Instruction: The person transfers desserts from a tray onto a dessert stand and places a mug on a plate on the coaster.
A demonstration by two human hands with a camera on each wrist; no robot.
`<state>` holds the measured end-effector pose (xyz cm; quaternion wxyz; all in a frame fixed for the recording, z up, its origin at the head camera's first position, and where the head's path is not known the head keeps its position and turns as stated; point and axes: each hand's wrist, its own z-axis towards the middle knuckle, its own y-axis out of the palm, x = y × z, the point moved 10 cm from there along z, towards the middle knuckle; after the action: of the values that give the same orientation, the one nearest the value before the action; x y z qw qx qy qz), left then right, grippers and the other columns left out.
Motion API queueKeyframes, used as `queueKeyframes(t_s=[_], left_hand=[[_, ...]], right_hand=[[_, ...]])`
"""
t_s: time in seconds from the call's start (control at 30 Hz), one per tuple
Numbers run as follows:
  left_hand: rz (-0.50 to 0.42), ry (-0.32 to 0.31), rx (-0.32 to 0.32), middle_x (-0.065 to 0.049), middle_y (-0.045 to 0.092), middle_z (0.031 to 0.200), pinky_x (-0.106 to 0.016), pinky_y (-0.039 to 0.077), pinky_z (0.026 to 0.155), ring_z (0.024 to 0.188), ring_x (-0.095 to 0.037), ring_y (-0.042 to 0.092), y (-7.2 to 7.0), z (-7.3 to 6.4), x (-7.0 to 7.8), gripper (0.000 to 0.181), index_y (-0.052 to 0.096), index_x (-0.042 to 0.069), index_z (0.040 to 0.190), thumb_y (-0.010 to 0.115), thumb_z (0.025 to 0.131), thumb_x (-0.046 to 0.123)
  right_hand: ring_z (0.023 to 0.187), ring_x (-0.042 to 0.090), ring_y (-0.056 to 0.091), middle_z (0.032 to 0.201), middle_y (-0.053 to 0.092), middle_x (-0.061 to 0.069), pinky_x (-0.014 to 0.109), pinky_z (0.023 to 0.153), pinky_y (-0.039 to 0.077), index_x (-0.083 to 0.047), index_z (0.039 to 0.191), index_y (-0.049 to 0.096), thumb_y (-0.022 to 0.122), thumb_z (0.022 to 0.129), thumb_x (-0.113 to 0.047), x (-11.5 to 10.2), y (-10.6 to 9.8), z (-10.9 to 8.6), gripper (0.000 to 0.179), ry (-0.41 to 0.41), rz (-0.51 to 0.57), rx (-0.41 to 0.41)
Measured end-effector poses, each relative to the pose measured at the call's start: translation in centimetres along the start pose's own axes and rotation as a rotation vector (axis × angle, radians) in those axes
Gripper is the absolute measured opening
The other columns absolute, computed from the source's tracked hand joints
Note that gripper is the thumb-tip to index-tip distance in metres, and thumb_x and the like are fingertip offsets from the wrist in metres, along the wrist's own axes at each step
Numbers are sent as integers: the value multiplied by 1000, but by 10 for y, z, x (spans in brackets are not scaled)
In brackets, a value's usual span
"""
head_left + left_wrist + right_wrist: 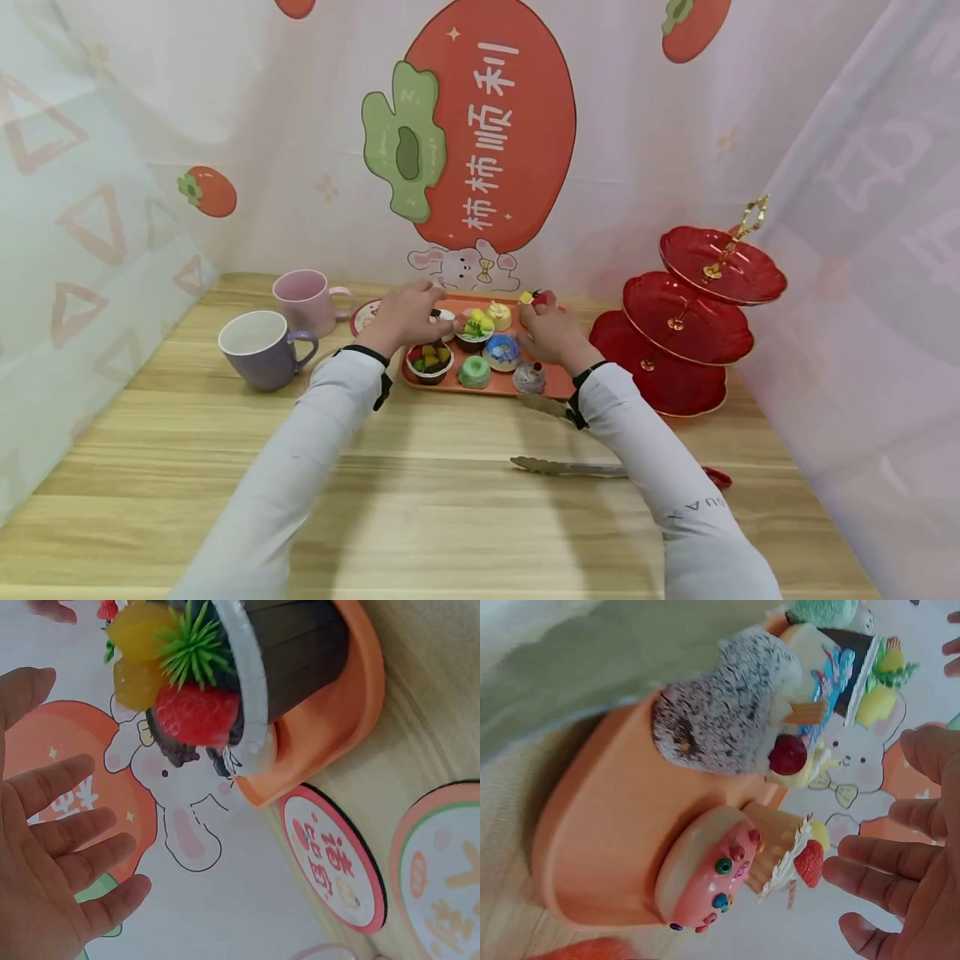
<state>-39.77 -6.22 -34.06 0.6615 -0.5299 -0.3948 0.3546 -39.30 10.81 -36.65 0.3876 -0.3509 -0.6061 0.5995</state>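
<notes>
My left hand (408, 321) is over the left end of an orange tray (562, 385), its fingers extended in the left wrist view. Close to it stands a dark toy dessert cup (300, 652) topped with fruit. My right hand (553, 333) is over the tray's right end with its fingers spread. Nearest its fingertips is a strawberry-topped toy cupcake (776, 851); whether they touch cannot be told. Beside that lies a pink-iced doughnut (716, 870). A speckled grey cake (529, 379) with a cherry, a green ring cake (474, 372) and a blue-topped cake (502, 352) sit between the hands.
Tongs (570, 468) with a red end lie in front, partly under the right forearm. A three-tier red stand (690, 367) rises at right. A pink mug (300, 302) and a purple mug (258, 357) stand at left, near a round coaster (334, 859).
</notes>
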Motion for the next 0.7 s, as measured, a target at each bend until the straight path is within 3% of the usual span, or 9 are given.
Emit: queueKeyframes(t_s=[0.17,0.27,0.5,0.7], left_hand=[[-25,10,0,-16,47,130,-51,44,92,113,-34,47,4,-6,1,59,56,8,128,58,85,49],[-26,49,16,-16,50,127,-52,42,93,112,-33,48,5,-10,6,56,58,8,124,59,86,48],[-12,177,81,-19,51,127,-54,44,90,112,-35,51,5,-24,28,49,60,9,122,59,87,43],[-13,254,126,-14,54,121,-51,49,77,102,-30,54,1,-36,43,48,61,11,122,60,86,44]], right_hand=[[116,34,48,128,50,18,61,95,35,-6,140,39,50,95,-37,-5,2,-8,56,-43,6,-16],[119,35,45,133,47,18,63,98,30,-7,142,37,49,95,-36,-6,3,-14,57,-58,35,-34],[117,34,47,131,48,19,55,93,42,-6,141,37,54,94,-34,-5,-2,-30,58,-102,150,-15],[85,25,56,108,56,14,41,73,50,-8,142,37,58,92,-29,2,-8,-46,58,-135,223,48]])
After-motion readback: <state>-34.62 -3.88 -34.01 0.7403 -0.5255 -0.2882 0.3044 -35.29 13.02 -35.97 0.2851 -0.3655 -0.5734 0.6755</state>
